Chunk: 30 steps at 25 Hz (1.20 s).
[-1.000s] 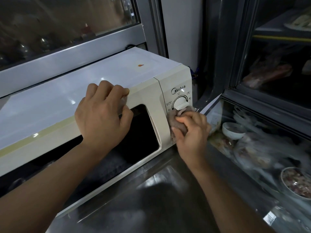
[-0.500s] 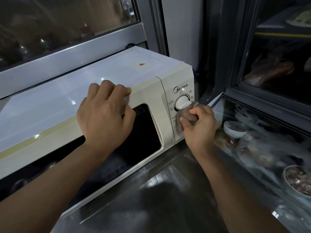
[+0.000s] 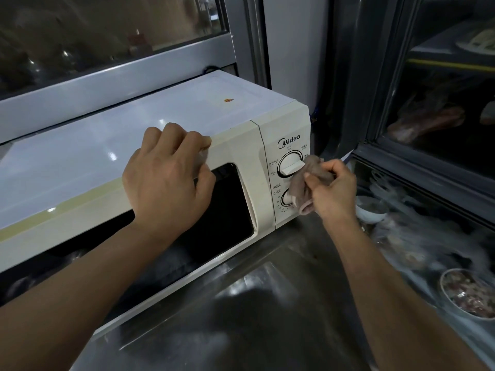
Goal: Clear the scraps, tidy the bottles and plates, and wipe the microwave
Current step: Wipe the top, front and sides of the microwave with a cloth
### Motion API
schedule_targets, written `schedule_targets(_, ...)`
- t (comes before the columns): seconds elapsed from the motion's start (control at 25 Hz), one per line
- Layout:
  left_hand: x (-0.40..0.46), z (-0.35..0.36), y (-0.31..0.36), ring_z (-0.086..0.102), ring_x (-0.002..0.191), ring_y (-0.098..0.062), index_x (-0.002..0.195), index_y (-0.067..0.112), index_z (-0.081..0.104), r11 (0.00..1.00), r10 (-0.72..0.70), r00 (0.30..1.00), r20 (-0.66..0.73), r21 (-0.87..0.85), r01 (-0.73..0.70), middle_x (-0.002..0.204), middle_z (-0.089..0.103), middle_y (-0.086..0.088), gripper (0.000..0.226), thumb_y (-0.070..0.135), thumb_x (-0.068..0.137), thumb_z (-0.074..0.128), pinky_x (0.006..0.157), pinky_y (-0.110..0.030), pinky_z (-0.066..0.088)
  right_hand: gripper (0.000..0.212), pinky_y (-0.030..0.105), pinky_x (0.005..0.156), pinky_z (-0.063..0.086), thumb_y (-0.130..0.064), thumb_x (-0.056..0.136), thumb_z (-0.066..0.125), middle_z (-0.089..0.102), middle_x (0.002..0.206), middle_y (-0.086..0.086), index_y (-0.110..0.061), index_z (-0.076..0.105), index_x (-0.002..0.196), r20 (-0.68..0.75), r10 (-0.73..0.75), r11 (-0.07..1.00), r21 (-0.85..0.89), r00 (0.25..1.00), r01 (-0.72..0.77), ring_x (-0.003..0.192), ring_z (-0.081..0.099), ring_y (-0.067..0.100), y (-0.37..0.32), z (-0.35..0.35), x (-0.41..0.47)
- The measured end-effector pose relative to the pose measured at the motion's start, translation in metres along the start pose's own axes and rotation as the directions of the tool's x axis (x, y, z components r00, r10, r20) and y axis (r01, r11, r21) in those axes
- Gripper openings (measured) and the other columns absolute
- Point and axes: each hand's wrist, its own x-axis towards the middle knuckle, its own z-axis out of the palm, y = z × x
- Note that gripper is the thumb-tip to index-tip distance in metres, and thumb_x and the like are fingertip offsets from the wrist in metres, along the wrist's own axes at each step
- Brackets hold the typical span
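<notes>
A cream microwave (image 3: 107, 145) with a dark door window stands on a steel counter, its control panel with two dials at the right. My left hand (image 3: 168, 178) rests on the top front edge of the door, fingers curled over it. My right hand (image 3: 332, 191) grips a crumpled grey-brown cloth (image 3: 308, 178) and presses it against the control panel, between the upper dial (image 3: 290, 164) and the lower dial, which the cloth partly hides.
The steel counter (image 3: 241, 317) runs in front of the microwave. To the right is a glass-topped chiller (image 3: 428, 199) with a white bowl (image 3: 371, 210), a bowl of food (image 3: 466, 293) and wrapped items inside. A window frame sits behind the microwave.
My right hand has carried the cloth from the left side of the panel to its right side and slightly upward. My left hand has stayed on the door's top edge.
</notes>
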Motion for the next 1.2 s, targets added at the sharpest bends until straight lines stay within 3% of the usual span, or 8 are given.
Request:
schedule_targets(0.16, -0.001, 0.0, -0.002, 0.05, 0.076, -0.028, 0.099, 0.012, 0.067, 1.0, 0.008, 1.0, 0.008, -0.021, -0.008, 0.086, 0.06, -0.006, 0.025, 0.015, 0.077, 0.054, 0.055, -0.024, 0.019, 0.017, 0.026, 0.051, 0.053, -0.008, 0.081, 0.068, 0.065, 0.082, -0.001, -0.021, 0.057, 0.084, -0.034, -0.117, 0.992, 0.049, 0.993, 0.118, 0.066, 0.066, 0.009, -0.041, -0.008, 0.015)
schedule_targets(0.32, 0.0, -0.001, -0.002, 0.05, 0.075, -0.029, 0.097, 0.012, 0.067, 1.0, 0.01, 1.0, 0.012, -0.027, -0.009, 0.085, 0.06, -0.006, 0.024, 0.014, 0.076, 0.055, 0.055, -0.026, 0.021, 0.019, 0.042, 0.079, 0.054, -0.015, 0.081, 0.066, 0.06, 0.104, 0.011, -0.025, 0.051, 0.082, -0.078, -0.209, 0.978, -0.007, 0.975, 0.209, 0.09, 0.063, 0.024, -0.076, 0.008, 0.01)
schedule_targets(0.44, 0.0, 0.001, -0.003, 0.05, 0.074, -0.029, 0.096, 0.012, 0.067, 1.0, 0.012, 1.0, 0.002, -0.018, -0.012, 0.084, 0.06, -0.006, 0.024, 0.013, 0.075, 0.056, 0.054, -0.026, 0.022, 0.016, 0.002, 0.081, 0.039, -0.014, 0.082, 0.067, 0.052, 0.111, 0.003, -0.02, 0.053, 0.086, -0.103, -0.343, 0.939, -0.055, 0.934, 0.339, 0.093, 0.053, 0.005, -0.092, 0.027, -0.012)
schedule_targets(0.48, 0.0, 0.001, -0.003, 0.05, 0.074, -0.028, 0.096, 0.012, 0.067, 1.0, 0.015, 1.0, -0.002, -0.017, -0.015, 0.084, 0.06, -0.005, 0.024, 0.013, 0.075, 0.056, 0.054, -0.026, 0.022, 0.016, -0.001, 0.081, 0.036, -0.013, 0.082, 0.067, 0.05, 0.11, 0.0, -0.019, 0.054, 0.088, -0.1, -0.375, 0.927, -0.057, 0.922, 0.371, 0.096, 0.051, 0.006, -0.094, 0.033, -0.023)
schedule_targets(0.64, 0.0, 0.001, -0.002, 0.049, 0.075, -0.026, 0.095, 0.012, 0.067, 1.0, 0.017, 1.0, -0.016, -0.014, -0.017, 0.084, 0.059, -0.005, 0.023, 0.014, 0.075, 0.056, 0.054, -0.025, 0.021, 0.017, 0.001, 0.08, 0.036, -0.009, 0.086, 0.063, 0.049, 0.108, 0.001, -0.007, 0.057, 0.102, -0.065, -0.393, 0.92, -0.039, 0.917, 0.391, 0.096, 0.05, 0.008, -0.074, 0.045, -0.071)
schedule_targets(0.76, 0.0, 0.0, -0.002, 0.05, 0.076, -0.027, 0.097, 0.012, 0.067, 1.0, 0.013, 1.0, -0.008, -0.012, -0.013, 0.085, 0.06, -0.005, 0.024, 0.015, 0.075, 0.056, 0.055, -0.026, 0.022, 0.017, 0.015, 0.083, 0.04, -0.007, 0.088, 0.059, 0.05, 0.107, 0.004, -0.001, 0.056, 0.103, 0.0, -0.385, 0.918, -0.098, 0.923, 0.384, 0.097, 0.053, 0.016, -0.063, 0.037, -0.083)
schedule_targets(0.96, -0.001, -0.003, -0.003, 0.051, 0.079, -0.028, 0.099, 0.013, 0.067, 0.999, 0.024, 1.0, 0.017, -0.026, -0.023, 0.087, 0.06, -0.005, 0.025, 0.014, 0.074, 0.059, 0.056, -0.026, 0.023, 0.016, 0.026, 0.084, 0.043, -0.016, 0.085, 0.062, 0.05, 0.109, 0.0, -0.014, 0.058, 0.101, 0.059, -0.401, 0.898, -0.171, 0.914, 0.406, 0.102, 0.051, 0.016, -0.089, 0.045, -0.081)
schedule_targets(1.2, -0.001, -0.002, -0.007, 0.053, 0.08, -0.03, 0.099, 0.013, 0.067, 0.998, 0.04, 0.999, 0.015, -0.044, -0.039, 0.089, 0.061, -0.004, 0.027, 0.013, 0.073, 0.061, 0.056, -0.026, 0.023, 0.031, 0.028, 0.092, 0.043, -0.021, 0.083, 0.061, 0.045, 0.118, 0.016, -0.006, 0.058, 0.11, -0.108, -0.571, 0.805, -0.269, 0.814, 0.529, 0.11, 0.044, 0.022, -0.048, 0.072, -0.097)
